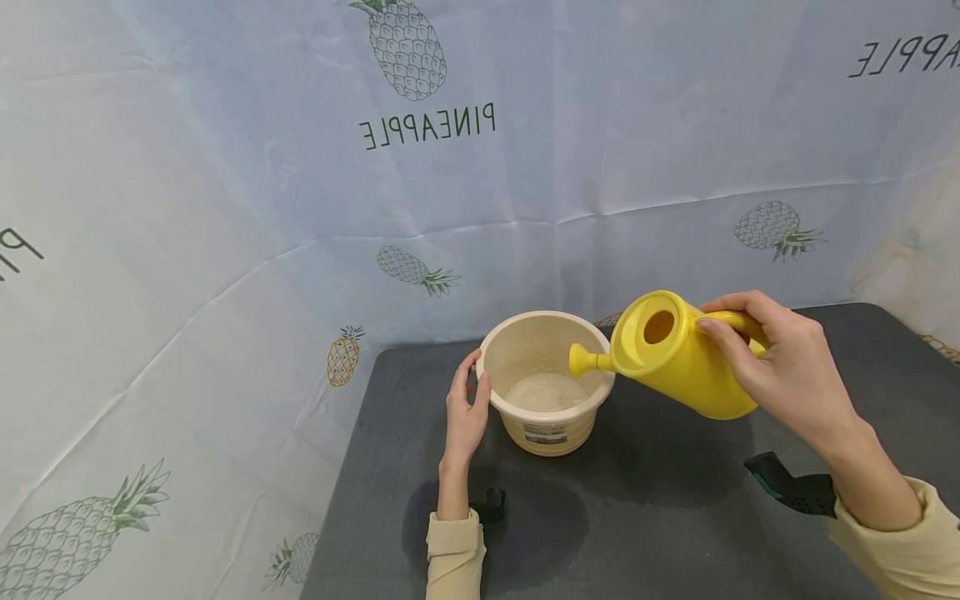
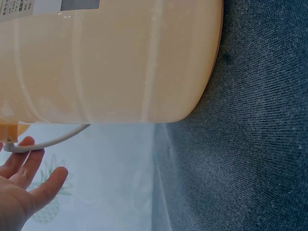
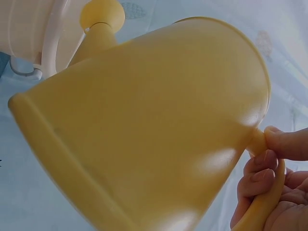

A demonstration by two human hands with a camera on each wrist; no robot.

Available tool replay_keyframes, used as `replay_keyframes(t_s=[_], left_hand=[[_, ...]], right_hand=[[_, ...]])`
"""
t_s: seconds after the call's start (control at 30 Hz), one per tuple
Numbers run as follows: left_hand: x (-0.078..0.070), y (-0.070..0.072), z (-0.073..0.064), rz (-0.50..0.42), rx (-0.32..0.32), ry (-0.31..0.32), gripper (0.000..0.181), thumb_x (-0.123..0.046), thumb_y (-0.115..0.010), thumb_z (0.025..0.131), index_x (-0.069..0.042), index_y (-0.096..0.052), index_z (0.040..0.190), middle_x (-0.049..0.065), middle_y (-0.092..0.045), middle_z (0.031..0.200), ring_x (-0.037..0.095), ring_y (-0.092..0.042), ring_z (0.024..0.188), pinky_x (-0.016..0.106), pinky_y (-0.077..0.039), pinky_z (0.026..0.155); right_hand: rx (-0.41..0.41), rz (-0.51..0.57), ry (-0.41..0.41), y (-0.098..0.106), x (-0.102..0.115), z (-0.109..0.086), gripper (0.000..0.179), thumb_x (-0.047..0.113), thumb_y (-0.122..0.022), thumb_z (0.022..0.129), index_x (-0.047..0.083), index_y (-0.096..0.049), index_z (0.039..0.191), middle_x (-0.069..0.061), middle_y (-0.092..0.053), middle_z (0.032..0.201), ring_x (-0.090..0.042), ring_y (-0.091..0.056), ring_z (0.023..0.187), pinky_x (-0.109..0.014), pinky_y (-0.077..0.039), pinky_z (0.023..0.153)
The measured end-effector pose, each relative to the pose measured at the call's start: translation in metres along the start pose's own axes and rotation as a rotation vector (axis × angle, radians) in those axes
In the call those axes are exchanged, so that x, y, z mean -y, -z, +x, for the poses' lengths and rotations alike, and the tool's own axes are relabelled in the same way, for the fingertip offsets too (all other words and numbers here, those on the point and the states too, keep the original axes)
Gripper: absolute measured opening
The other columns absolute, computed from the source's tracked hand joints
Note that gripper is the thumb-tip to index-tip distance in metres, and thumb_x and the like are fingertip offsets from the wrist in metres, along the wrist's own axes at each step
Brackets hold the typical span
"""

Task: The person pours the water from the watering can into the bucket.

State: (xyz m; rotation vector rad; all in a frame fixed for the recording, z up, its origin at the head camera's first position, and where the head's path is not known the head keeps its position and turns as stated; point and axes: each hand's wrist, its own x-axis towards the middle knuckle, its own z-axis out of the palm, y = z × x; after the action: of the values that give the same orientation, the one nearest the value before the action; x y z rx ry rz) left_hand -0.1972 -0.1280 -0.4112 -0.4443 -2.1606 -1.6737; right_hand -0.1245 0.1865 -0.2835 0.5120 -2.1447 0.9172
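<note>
Right hand point(image 1: 795, 367) around handle point(image 3: 264, 206) of tilted, glossy yellow watering can point(image 1: 693, 375), left hand point(image 1: 465, 417) spread against cream tub point(image 1: 579, 429)

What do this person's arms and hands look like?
The left sleeve and right sleeve are pale yellow. The left hand and right hand wear no gloves. A black wrist piece with a green edge shows by the right sleeve; another black piece shows by the left.
</note>
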Motion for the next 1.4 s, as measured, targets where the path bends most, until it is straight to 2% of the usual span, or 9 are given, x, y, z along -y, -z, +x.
replay_keyframes(t_s=[0.67, 1.4], left_hand=[[0.0013, 0.0001, -0.0004, -0.007, -0.002, -0.017, 0.041, -0.009, -0.048, 0.097, 0.005, -0.042, 0.135, 0.022, -0.044, 0.134, 0.034, -0.039, 0.124, 0.059, -0.029, 0.094], [0.0014, 0.0003, -0.0013, -0.006, 0.003, -0.004, 0.041, -0.010, -0.048, 0.097, 0.004, -0.042, 0.135, 0.020, -0.043, 0.136, 0.033, -0.037, 0.127, 0.058, -0.029, 0.096]], right_hand=[[0.001, -0.014, 0.004, -0.0001, 0.0004, -0.0009, 0.023, -0.011, -0.071, 0.074, -0.005, -0.062, 0.094, 0.025, -0.054, 0.090, 0.015, -0.051, 0.080, -0.004, -0.040, 0.072], [0.007, -0.025, 0.005, 0.0007, 0.0019, -0.0004, 0.022, -0.010, -0.070, 0.075, -0.005, -0.063, 0.095, 0.024, -0.054, 0.090, 0.015, -0.050, 0.081, -0.003, -0.039, 0.072]])
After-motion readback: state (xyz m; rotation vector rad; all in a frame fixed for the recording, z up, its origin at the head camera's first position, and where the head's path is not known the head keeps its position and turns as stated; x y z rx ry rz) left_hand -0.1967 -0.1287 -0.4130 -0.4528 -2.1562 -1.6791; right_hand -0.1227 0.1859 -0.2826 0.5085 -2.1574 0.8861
